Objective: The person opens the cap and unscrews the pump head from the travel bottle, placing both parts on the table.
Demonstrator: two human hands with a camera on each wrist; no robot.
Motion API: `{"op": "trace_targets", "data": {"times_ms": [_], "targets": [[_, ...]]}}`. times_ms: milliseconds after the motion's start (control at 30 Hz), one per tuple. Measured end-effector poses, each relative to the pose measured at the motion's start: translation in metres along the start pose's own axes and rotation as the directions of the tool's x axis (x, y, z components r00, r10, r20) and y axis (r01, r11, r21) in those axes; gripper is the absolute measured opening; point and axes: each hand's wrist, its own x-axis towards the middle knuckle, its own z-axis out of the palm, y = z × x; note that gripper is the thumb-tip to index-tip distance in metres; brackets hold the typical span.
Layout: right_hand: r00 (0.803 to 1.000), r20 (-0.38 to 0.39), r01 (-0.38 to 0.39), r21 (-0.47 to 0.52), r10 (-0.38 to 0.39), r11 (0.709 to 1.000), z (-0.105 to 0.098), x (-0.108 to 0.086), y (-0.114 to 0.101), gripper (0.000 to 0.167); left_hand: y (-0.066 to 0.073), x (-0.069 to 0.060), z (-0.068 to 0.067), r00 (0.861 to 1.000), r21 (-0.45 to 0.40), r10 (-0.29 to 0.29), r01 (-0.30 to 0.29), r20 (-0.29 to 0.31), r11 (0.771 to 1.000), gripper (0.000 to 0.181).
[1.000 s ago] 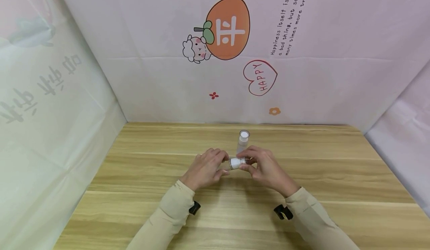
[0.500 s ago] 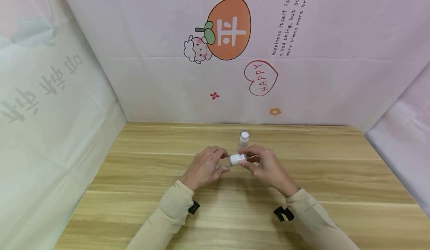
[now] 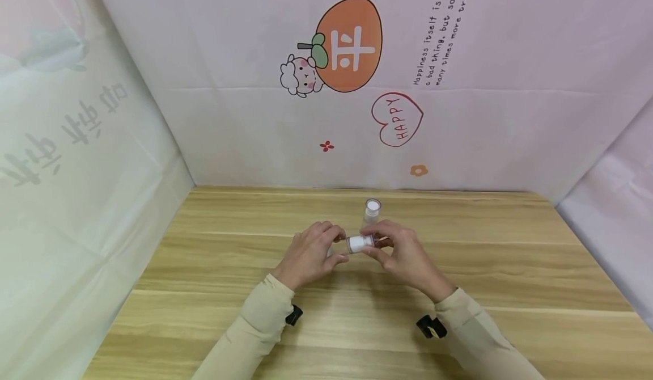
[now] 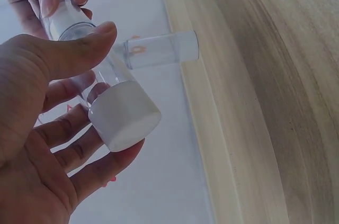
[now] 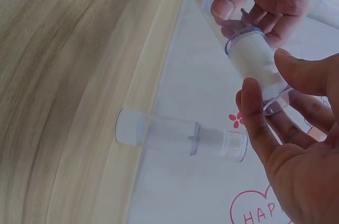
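A clear bottle with a white base (image 4: pixel 124 115) and a white-and-clear top (image 3: pixel 360 243) is held sideways between both hands above the table. My left hand (image 3: pixel 309 255) grips its clear body, thumb on one side and fingers curled round the other. At the top end, my right hand (image 3: pixel 405 255) pinches the clear cap (image 5: pixel 258 65) between thumb and fingers. Just behind the hands a second, similar bottle (image 3: pixel 371 212) stands upright on the table; the right hand's fingers hide its lower part in the head view.
The wood-grain table (image 3: pixel 245 317) reaches back to a white printed cloth (image 3: pixel 245 136). More cloth hangs at the left and right sides. A black band shows at each wrist.
The held bottle and both hands have shifted very slightly away from me, with the right hand still at the cap end. The standing bottle has stayed in place.
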Motion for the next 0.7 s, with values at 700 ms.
{"op": "trace_targets", "data": {"times_ms": [700], "targets": [[0.998, -0.025, -0.059, 0.067, 0.061, 0.996, -0.016, -0.008, 0.008, 0.031, -0.011, -0.008, 0.003, 0.998, -0.027, -0.07, 0.07, 0.01, 0.997, 0.036]]}}
